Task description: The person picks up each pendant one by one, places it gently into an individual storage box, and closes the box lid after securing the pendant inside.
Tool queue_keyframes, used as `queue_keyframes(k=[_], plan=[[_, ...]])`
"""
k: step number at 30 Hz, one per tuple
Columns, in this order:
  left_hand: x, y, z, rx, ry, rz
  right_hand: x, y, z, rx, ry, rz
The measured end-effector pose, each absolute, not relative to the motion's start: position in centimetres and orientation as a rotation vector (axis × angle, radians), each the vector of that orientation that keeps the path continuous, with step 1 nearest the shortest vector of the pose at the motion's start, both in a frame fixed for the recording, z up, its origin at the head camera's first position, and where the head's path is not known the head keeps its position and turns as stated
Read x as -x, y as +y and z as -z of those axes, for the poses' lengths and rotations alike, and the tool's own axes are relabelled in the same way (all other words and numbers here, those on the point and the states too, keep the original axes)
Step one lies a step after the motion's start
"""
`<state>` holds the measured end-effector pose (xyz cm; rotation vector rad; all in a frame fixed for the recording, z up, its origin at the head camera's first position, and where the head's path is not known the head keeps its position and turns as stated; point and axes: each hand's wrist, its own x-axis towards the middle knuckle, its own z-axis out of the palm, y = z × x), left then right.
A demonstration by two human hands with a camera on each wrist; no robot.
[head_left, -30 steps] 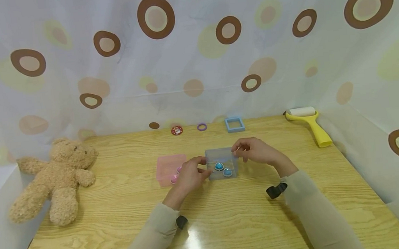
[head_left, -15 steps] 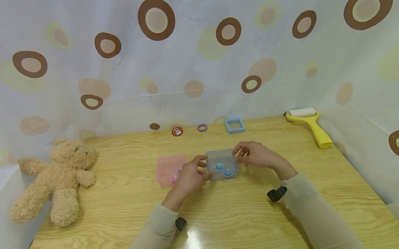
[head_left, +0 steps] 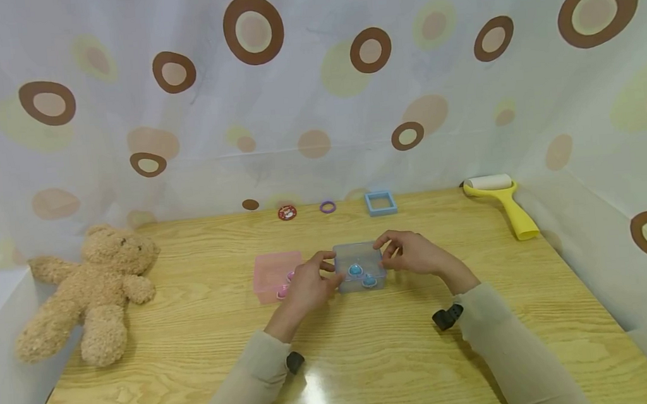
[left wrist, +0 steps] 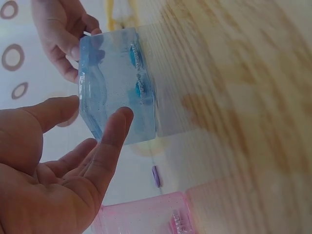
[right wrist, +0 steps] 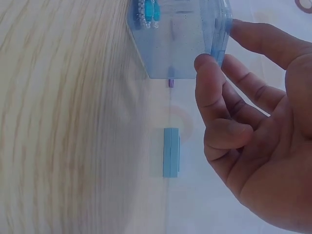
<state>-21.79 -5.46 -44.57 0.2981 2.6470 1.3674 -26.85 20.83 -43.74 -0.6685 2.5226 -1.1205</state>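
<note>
A clear blue plastic box [head_left: 360, 256] with its lid down sits on the table [head_left: 382, 362]. Two blue gem-like pieces with silvery edging [head_left: 355, 270] show through it. My left hand [head_left: 307, 286] is at its left side, fingers fairly straight; in the left wrist view the index fingertip touches the lid edge and the thumb overlaps the near wall. At the right side, my right hand [head_left: 417, 252] holds the box's edge between thumb and index finger, its other fingers bent. Partly behind the left hand stands a clear pink box [head_left: 276, 266] with pink pieces [head_left: 283, 291].
Along the back lie a red round badge [head_left: 287, 213], a purple ring [head_left: 328, 207] and a light blue square frame [head_left: 380, 203]. A yellow-handled lint roller [head_left: 511, 206] lies at the right. A teddy bear [head_left: 93, 283] lies at the left. A dotted curtain [head_left: 314, 88] encloses the table.
The blue box's lid has come down over the blue pieces. My right hand has lowered slightly at its edge; the left hand has hardly moved.
</note>
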Motion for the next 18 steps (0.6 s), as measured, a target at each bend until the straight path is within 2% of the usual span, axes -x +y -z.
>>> queue_keyframes(k=[18], plan=[[21.9, -7.0, 44.0, -0.335, 2.708, -1.414, 27.2, 22.4, 42.0, 0.631, 2.62, 1.067]])
